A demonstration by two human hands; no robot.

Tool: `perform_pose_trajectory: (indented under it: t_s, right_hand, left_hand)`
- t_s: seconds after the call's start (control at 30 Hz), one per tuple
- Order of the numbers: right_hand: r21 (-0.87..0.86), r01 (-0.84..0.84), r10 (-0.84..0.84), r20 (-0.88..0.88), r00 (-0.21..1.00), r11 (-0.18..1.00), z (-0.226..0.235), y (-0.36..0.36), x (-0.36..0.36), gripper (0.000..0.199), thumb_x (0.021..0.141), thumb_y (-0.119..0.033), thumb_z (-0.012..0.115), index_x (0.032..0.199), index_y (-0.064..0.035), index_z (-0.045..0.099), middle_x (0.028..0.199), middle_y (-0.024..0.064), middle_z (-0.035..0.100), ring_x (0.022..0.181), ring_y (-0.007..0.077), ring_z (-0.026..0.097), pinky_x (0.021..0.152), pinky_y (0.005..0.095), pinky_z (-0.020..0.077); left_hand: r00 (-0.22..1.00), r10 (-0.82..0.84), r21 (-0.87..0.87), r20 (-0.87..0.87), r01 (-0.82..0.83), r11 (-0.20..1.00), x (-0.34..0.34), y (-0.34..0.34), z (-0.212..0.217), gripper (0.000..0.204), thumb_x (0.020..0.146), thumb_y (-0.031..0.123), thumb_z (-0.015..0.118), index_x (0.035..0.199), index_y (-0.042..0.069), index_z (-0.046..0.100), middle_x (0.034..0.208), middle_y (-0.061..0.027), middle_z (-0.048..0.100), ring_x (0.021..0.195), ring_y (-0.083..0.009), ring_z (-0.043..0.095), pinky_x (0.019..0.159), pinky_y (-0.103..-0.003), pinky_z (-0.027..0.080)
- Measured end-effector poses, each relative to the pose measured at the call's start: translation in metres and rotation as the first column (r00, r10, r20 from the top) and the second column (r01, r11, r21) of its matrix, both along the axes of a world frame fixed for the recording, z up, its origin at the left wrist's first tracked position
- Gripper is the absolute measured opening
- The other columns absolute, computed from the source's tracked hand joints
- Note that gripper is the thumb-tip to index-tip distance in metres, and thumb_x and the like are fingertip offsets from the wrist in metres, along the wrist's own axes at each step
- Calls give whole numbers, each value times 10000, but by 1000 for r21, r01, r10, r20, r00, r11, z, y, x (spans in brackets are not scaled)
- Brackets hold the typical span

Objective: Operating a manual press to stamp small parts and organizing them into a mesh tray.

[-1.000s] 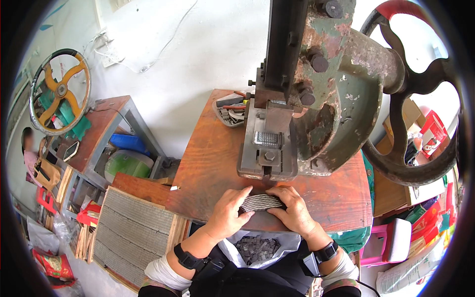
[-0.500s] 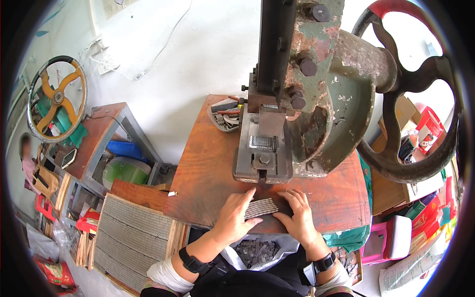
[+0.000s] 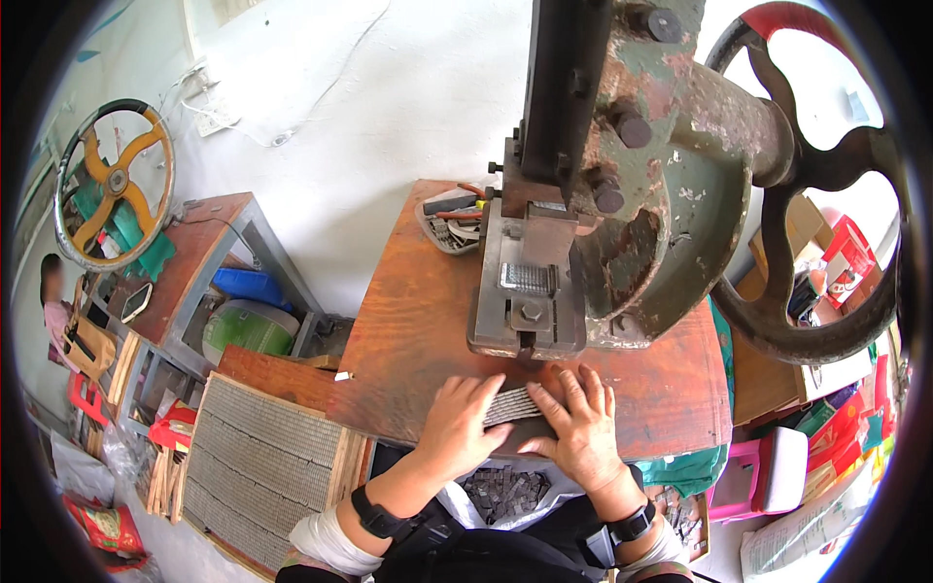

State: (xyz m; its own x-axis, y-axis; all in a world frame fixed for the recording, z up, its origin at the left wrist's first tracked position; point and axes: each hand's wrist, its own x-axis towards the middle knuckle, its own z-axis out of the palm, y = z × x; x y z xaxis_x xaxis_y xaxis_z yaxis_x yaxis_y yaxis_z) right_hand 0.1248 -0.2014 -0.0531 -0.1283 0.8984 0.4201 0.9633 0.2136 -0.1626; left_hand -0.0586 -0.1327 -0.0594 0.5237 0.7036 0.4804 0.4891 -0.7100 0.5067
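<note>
A small block of thin grey ridged strips [image 3: 512,405] lies side by side on the wooden bench top, in front of the press. My left hand [image 3: 462,425] holds its left end, with the index finger along the far side and the thumb along the near side. Spread over the right end is my right hand [image 3: 585,435], its index fingertip touching the strips and its thumb out at the near side. That hand hides the block's right end. Just beyond stands the green, worn hand press [image 3: 680,204], with a ridged metal piece [image 3: 528,278] on its steel base [image 3: 489,316].
A plastic tub [image 3: 449,238] of tools and metal bits sits left of the press. Below the bench edge, a white bag [image 3: 559,486] holds dark small pieces. Left stands a board [image 3: 258,466] covered in rows of small grey pieces. The large handwheel [image 3: 768,223] rises at right.
My right hand has shifted left over the strips, its fingers spreading and covering more of the right end. My left hand stays at the left end. The view has moved slightly.
</note>
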Motion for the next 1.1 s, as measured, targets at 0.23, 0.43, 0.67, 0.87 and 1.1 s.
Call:
perform_pose_trajectory:
  t_s: [0.23,0.43,0.67,0.87,1.1]
  right_hand:
    - [132,22,69,-643,763,991,-15,-3,27,552,769,-485,680,1104,-47,641,1142,204,580,1124,408,493,961,471,410]
    - [144,-76,150,-618,772,987,-11,-3,29,418,799,-388,689,1019,-33,667,1033,172,636,1055,361,554,909,425,453]
    - [182,-169,229,-386,894,969,-12,-10,19,334,696,-255,763,924,-33,662,982,108,653,954,316,594,822,400,502]
    - [201,-168,229,-337,913,965,-9,-8,13,338,663,-234,777,907,-30,663,967,103,655,953,311,594,819,392,505]
    - [304,-264,371,-384,846,915,-7,-45,18,204,821,-176,645,904,8,610,890,165,637,799,318,599,717,402,481]
  left_hand:
    - [971,75,199,-228,-29,980,34,1,14,384,785,348,707,932,3,620,770,-70,562,708,-220,562,645,-338,459]
    - [453,465,-525,761,850,31,-32,-24,4,489,913,438,555,1130,1,545,810,-79,572,666,-147,528,599,-265,428]
    - [943,226,-950,244,279,-140,-37,-77,-80,474,934,434,547,1118,0,603,968,-58,611,837,-143,575,722,-277,465]
    - [992,61,-953,113,91,291,-50,-88,-128,462,913,288,626,1238,-30,545,1188,-166,625,1093,-191,592,937,-320,454]
    - [756,640,-736,137,-355,577,-176,-131,-108,247,863,160,678,1035,-14,648,840,-112,692,748,-138,656,701,-271,529]
